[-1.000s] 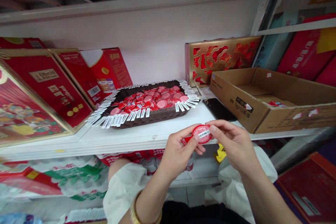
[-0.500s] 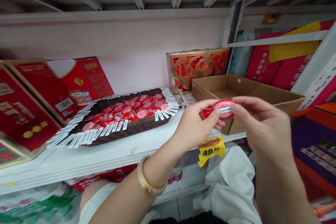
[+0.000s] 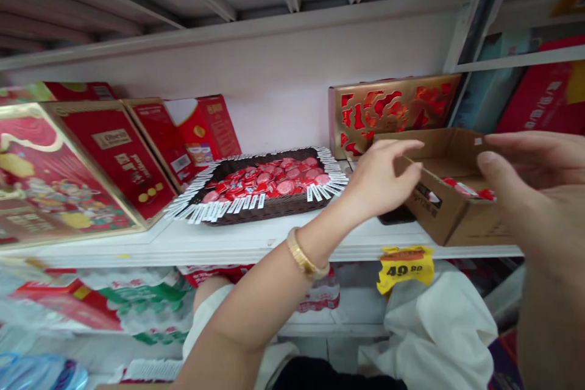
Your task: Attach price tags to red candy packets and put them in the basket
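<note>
Several gift boxes (image 3: 91,164), red with gold trim, stand at the left end of the white shelf (image 3: 214,242), at nine to ten o'clock from the basket. Beneath the shelf, at about seven to eight o'clock from it, are bottles (image 3: 146,301) in clear packs with green bands.

Mid-shelf sits the basket (image 3: 278,212), dark and woven, holding a heap of round red packets (image 3: 274,180). White barcode labels (image 3: 205,212) fringe its rim, most of them sticking outward; a gap in the row shows on the near side, at about five o'clock.

Right of the basket, the left arm, with a gold bracelet (image 3: 305,256) at the wrist, reaches up towards one o'clock. Both hands are apart and hold nothing that shows. The left hand (image 3: 379,177) has its thumb and fingers parted, beside the carton's left side; whether it touches the cardboard I cannot tell.

Behind it, at two o'clock from the basket, stands a gold box (image 3: 393,111) with red cut-outs. Under the left hand, a black slab (image 3: 397,216) lies partly hidden.

A yellow price tag (image 3: 406,270) hangs on the shelf edge at six o'clock from the carton (image 3: 434,219). Inside that open carton lie red-and-white pieces (image 3: 459,186), between the hands. Farthest right, the right hand (image 3: 543,195) is spread, thumb and fingers apart, its image overlapping the carton.
</note>
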A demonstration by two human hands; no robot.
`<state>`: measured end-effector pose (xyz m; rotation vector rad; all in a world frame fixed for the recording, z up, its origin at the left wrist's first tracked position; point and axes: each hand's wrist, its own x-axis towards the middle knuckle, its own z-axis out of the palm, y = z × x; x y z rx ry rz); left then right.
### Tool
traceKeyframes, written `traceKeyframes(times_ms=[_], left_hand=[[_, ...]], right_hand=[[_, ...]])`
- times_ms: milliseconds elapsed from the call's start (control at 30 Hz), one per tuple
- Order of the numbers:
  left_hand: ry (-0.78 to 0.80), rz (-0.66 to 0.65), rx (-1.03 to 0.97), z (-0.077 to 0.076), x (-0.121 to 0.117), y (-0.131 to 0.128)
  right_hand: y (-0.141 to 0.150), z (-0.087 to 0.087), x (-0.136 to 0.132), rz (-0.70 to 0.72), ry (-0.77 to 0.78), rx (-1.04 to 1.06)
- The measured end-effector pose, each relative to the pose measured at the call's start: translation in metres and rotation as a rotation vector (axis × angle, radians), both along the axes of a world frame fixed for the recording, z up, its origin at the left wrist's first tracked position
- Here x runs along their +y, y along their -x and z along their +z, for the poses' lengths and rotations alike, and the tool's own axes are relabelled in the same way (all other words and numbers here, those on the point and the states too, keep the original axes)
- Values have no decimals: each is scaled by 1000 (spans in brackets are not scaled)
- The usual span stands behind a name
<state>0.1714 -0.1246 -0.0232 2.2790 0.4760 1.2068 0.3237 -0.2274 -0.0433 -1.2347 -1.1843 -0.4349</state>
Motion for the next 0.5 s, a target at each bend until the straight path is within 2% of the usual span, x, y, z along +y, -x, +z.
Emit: traceKeyframes(times_ms=[100, 167, 233, 333, 500], left_hand=[[7, 195, 94, 7, 23, 63], [-34, 404, 361, 15, 41, 101], [-59, 547, 615, 21, 55, 129], [-47, 609, 820, 24, 67, 153], [-27, 618, 1054, 16, 75, 157]], right_hand=[[35, 0, 19, -9, 47, -223], [56, 0, 38, 110, 122, -351], [74, -2, 58, 192, 208, -441], [99, -5, 83, 248, 343, -544], [125, -4, 108, 270, 553, -697]])
